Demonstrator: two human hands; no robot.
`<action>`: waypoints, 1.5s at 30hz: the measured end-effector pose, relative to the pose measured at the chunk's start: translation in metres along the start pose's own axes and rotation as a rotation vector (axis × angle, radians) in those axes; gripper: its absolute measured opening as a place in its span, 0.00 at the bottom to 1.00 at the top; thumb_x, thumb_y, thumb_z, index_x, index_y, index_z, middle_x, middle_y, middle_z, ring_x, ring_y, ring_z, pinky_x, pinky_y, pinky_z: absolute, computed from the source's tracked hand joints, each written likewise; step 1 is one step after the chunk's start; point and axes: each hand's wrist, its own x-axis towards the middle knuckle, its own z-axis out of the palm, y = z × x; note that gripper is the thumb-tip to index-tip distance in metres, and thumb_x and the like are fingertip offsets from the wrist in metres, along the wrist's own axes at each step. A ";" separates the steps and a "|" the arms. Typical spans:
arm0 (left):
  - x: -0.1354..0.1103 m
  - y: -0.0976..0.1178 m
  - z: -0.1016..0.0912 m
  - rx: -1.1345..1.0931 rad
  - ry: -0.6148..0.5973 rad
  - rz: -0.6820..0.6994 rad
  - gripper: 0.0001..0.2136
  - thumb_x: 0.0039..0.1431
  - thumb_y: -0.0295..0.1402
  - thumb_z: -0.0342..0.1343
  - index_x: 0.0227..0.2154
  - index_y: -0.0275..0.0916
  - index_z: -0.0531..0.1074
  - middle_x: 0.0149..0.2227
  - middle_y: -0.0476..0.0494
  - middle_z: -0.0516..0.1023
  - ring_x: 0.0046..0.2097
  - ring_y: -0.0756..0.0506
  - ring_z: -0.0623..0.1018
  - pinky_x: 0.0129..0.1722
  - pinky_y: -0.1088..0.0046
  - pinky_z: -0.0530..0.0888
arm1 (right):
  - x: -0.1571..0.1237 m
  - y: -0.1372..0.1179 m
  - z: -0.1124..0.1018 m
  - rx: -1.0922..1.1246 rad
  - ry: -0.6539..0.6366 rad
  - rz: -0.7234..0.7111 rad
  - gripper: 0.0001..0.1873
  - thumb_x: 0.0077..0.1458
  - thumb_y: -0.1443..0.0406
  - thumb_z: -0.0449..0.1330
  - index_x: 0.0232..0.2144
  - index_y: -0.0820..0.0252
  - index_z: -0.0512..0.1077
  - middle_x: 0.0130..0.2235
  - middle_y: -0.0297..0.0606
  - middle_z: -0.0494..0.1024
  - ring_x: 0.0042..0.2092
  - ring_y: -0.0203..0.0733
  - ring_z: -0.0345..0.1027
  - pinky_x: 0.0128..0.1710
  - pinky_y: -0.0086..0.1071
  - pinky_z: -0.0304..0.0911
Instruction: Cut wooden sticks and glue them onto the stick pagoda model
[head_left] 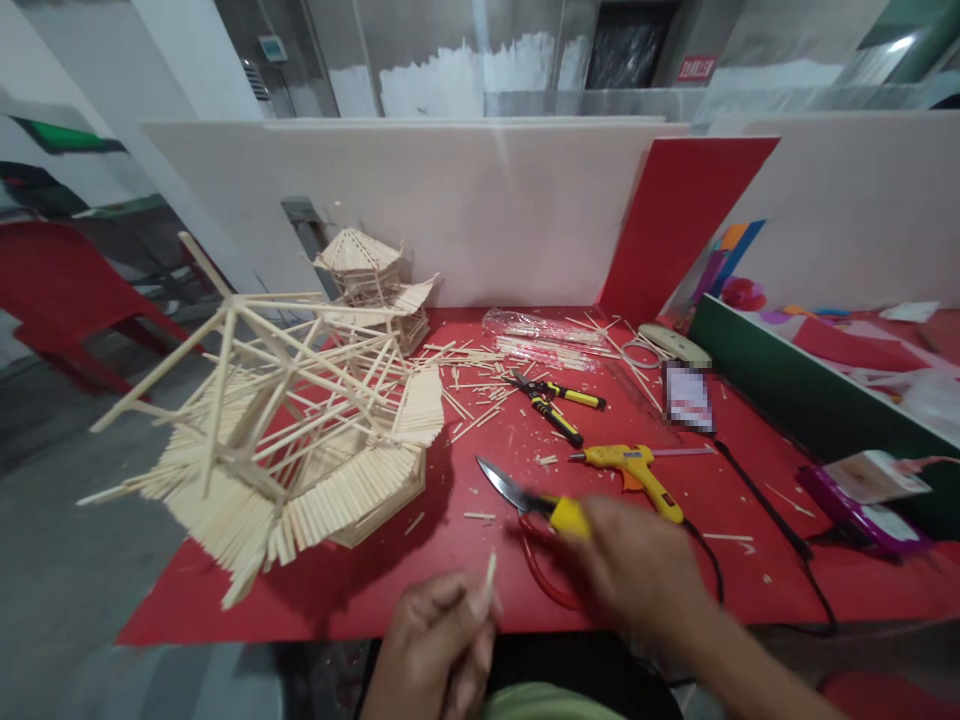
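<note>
My left hand (446, 640) is closed near the table's front edge. A short piece of thin wooden stick (491, 569) pokes up from its fingertips. My right hand (637, 560), smeared by motion, is wrapped round a yellow-handled tool (570, 517) with a dark front part; its exact kind is unclear. Under and beside that tool lie scissors with a silver blade (501, 482) and a red handle loop (541, 572), partly covered by the tool and hand. Cut stick pieces (478, 516) are scattered close by on the red tabletop (450, 540).
A large wooden stick-built roof model (352, 500) fills the left side, a small pagoda model (364, 270) behind it. Yellow-black pliers (559, 405), a yellow glue gun (630, 465), loose sticks (480, 385), a phone (688, 398) and a green-sided box (817, 390) lie beyond my hands.
</note>
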 end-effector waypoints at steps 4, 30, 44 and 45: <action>0.003 -0.012 -0.007 -0.068 0.068 -0.028 0.17 0.40 0.42 0.72 0.21 0.35 0.73 0.14 0.54 0.63 0.15 0.60 0.55 0.16 0.83 0.48 | -0.002 0.017 -0.007 -0.050 -0.030 0.151 0.26 0.67 0.50 0.40 0.41 0.59 0.70 0.30 0.44 0.78 0.29 0.47 0.71 0.25 0.33 0.49; -0.017 -0.013 0.003 0.082 0.135 0.022 0.21 0.43 0.52 0.67 0.18 0.37 0.74 0.12 0.53 0.61 0.15 0.58 0.54 0.16 0.81 0.48 | 0.001 0.011 -0.007 -0.057 -0.066 0.324 0.28 0.66 0.48 0.38 0.43 0.59 0.70 0.33 0.45 0.78 0.29 0.47 0.71 0.26 0.33 0.52; 0.000 -0.020 -0.007 0.008 0.122 0.101 0.20 0.47 0.47 0.67 0.19 0.35 0.69 0.15 0.56 0.60 0.16 0.58 0.54 0.17 0.81 0.48 | -0.023 -0.041 0.008 0.360 -0.144 -0.249 0.20 0.68 0.52 0.45 0.39 0.58 0.69 0.32 0.38 0.74 0.32 0.41 0.66 0.33 0.32 0.53; -0.001 -0.017 -0.006 -0.007 0.120 0.097 0.20 0.47 0.46 0.67 0.18 0.35 0.68 0.15 0.56 0.59 0.16 0.59 0.53 0.17 0.81 0.48 | -0.022 -0.041 0.007 0.346 -0.110 -0.257 0.20 0.68 0.52 0.44 0.40 0.58 0.69 0.32 0.38 0.74 0.33 0.42 0.66 0.33 0.32 0.53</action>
